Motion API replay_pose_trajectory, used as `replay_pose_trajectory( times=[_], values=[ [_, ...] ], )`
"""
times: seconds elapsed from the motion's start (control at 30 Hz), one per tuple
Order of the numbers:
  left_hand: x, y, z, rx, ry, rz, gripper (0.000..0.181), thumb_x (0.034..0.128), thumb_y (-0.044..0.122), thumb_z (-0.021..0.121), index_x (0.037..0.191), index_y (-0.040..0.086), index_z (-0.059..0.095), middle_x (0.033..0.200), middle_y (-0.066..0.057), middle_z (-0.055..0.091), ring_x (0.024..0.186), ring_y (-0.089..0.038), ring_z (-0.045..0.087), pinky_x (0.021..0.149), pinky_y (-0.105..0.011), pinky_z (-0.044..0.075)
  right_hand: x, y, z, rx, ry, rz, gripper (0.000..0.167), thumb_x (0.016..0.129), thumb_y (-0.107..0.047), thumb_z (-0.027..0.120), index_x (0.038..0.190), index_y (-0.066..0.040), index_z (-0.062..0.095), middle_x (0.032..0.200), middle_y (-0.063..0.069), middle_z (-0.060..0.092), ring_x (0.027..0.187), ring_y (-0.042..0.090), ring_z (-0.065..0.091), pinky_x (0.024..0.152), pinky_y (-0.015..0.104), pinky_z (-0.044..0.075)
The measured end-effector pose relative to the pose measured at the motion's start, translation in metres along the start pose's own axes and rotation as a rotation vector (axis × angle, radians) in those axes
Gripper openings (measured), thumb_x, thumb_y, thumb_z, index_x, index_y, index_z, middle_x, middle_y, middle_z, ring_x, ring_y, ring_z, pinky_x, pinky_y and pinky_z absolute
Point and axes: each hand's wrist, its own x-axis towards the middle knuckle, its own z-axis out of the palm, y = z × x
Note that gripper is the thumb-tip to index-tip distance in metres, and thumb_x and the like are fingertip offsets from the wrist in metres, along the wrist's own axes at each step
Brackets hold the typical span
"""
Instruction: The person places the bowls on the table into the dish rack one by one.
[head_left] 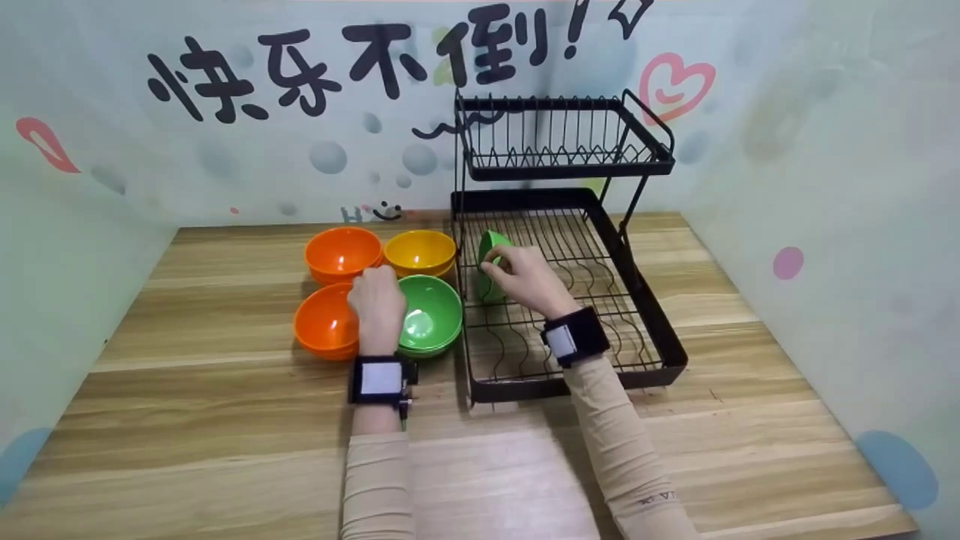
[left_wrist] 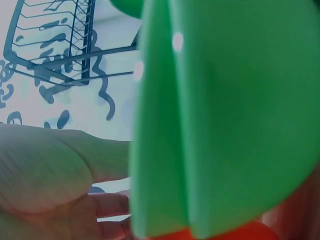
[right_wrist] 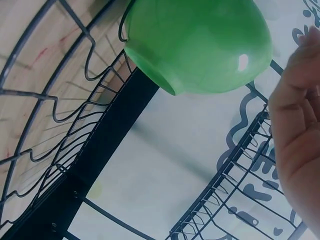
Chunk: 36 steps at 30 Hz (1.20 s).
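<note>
Several nested bowls stand on the table. My left hand [head_left: 377,304] is at the left rim of the green bowls [head_left: 430,316], its fingers bent down over the edge and gripping there. In the left wrist view, thumb and fingers pass behind the rim of the stacked green bowls [left_wrist: 240,110], so the fingertips are hidden. Another green bowl [right_wrist: 200,47] stands on its side in the lower tier of the black dish rack [head_left: 577,386]. My right hand [head_left: 529,279] is just above that bowl, fingers loosely bent; the right wrist view shows a small gap between them.
Orange bowls [head_left: 326,322] stand left of my left hand, with more orange bowls [head_left: 343,253] and yellow bowls [head_left: 420,252] behind. The rack's upper tier [head_left: 570,174] overhangs the rear of the lower one. Printed walls enclose the wooden table [head_left: 187,450].
</note>
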Motion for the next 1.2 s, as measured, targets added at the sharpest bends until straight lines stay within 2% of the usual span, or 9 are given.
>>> replay_pose_trajectory(
  times=[0.13, 0.37, 0.6, 0.9, 1.2],
  values=[
    [0.001, -0.004, -0.001, 0.007, -0.002, -0.001, 0.025, 0.0869, -0.002, 0.047, 0.102, -0.005, 0.067, 0.101, -0.025, 0.067, 0.095, -0.041, 0.066, 0.077, -0.05, 0.055, 0.0, 0.0, -0.001, 0.036, 0.026, -0.031, 0.016, 0.095, -0.017, 0.056, 0.098, -0.004, 0.066, 0.065, 0.006, 0.057, 0.051, 0.009, 0.043, 0.05, 0.02, 0.036],
    [0.002, -0.008, -0.006, -0.024, -0.027, -0.004, 0.026, 0.0871, -0.003, 0.045, 0.101, -0.005, 0.067, 0.104, -0.025, 0.066, 0.098, -0.042, 0.065, 0.08, -0.052, 0.053, 0.001, -0.001, -0.001, 0.055, 0.092, -0.069, 0.015, 0.093, -0.014, 0.058, 0.096, -0.002, 0.067, 0.072, 0.011, 0.065, 0.056, 0.01, 0.047, 0.053, 0.021, 0.038],
    [-0.001, -0.008, -0.012, -0.07, -0.047, 0.01, 0.025, 0.086, -0.004, 0.044, 0.096, -0.006, 0.066, 0.103, -0.026, 0.065, 0.098, -0.043, 0.064, 0.08, -0.053, 0.053, 0.0, 0.0, -0.002, 0.089, 0.109, -0.051, 0.016, 0.093, -0.013, 0.058, 0.098, -0.001, 0.068, 0.073, 0.012, 0.065, 0.058, 0.014, 0.049, 0.053, 0.02, 0.038],
    [-0.003, -0.01, -0.018, -0.085, -0.08, 0.028, 0.025, 0.0858, 0.0, 0.044, 0.097, -0.006, 0.066, 0.106, -0.027, 0.065, 0.1, -0.044, 0.063, 0.08, -0.055, 0.052, -0.002, 0.0, -0.004, 0.148, 0.116, -0.006, 0.017, 0.093, -0.015, 0.058, 0.098, -0.002, 0.067, 0.076, 0.013, 0.068, 0.059, 0.009, 0.053, 0.053, 0.02, 0.043],
    [-0.003, -0.012, -0.024, -0.142, -0.059, 0.033, 0.022, 0.0844, -0.003, 0.044, 0.089, -0.007, 0.065, 0.097, -0.026, 0.064, 0.094, -0.043, 0.064, 0.079, -0.053, 0.052, 0.0, 0.001, -0.004, 0.153, 0.117, 0.005, 0.017, 0.094, -0.017, 0.058, 0.098, -0.003, 0.067, 0.077, 0.013, 0.068, 0.061, 0.01, 0.055, 0.055, 0.022, 0.044]
  ],
)
